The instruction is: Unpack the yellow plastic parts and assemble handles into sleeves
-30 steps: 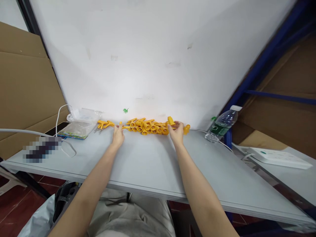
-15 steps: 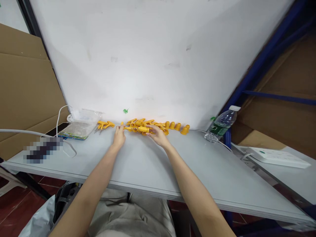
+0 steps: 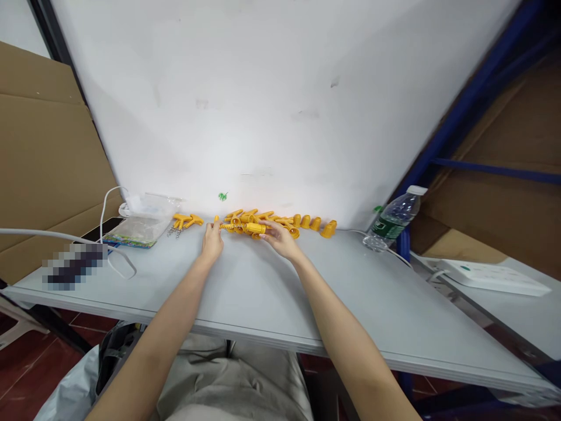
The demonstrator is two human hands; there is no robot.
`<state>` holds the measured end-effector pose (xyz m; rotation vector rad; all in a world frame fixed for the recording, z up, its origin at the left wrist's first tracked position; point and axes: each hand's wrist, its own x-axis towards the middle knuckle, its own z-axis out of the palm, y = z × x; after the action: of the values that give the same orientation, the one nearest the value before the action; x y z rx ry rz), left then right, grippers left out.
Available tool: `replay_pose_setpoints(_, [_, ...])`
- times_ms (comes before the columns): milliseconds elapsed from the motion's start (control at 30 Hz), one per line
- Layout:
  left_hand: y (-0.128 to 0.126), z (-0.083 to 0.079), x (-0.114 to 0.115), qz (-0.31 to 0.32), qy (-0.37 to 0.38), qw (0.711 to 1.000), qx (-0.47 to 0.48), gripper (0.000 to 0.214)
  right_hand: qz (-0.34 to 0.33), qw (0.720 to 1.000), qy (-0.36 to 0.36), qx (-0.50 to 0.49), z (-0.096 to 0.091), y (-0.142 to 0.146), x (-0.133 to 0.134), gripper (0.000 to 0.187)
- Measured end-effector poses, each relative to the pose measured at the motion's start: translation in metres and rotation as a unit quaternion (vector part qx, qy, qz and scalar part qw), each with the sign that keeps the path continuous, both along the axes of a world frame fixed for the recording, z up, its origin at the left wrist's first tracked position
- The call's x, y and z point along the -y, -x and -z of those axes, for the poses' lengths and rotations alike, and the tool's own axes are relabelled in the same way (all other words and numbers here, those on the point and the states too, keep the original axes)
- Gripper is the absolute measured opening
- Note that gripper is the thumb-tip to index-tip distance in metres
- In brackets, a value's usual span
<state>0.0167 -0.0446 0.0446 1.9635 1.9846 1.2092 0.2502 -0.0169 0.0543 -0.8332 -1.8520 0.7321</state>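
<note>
A heap of small yellow plastic parts (image 3: 252, 219) lies along the far edge of the grey table (image 3: 263, 292), against a white board. My right hand (image 3: 280, 238) has its fingers pinched on a yellow ribbed part (image 3: 254, 228) at the front of the heap. My left hand (image 3: 212, 240) is closed on a thin yellow screw-like piece (image 3: 225, 226) beside the same part. Three yellow caps (image 3: 311, 223) stand in a row to the right. A few yellow T-shaped pieces with metal screws (image 3: 184, 222) lie left of the heap.
A clear plastic bag (image 3: 142, 225) and a white cable (image 3: 107, 204) lie at the table's left. A water bottle (image 3: 392, 219) stands at the right edge. A white power strip (image 3: 491, 278) rests on a second table. Cardboard sheets lean at both sides.
My right hand has left the caps at the right end and moved left into the heap, where it now grips a ribbed part. My left hand has stayed in place.
</note>
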Motion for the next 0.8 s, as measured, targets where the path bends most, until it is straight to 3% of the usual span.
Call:
replay_pose_setpoints(467, [0.005,0.010,-0.008,0.005,-0.029,1.000,-0.001,0.041,-0.047,0.999,0.011,-0.017,0.005,-0.005,-0.006,0.049])
replay_pose_setpoints(800, [0.005,0.013,-0.010,0.011,-0.056,0.998,0.002,0.039,0.041,0.996,-0.057,0.061,0.003,-0.011,-0.009,0.042])
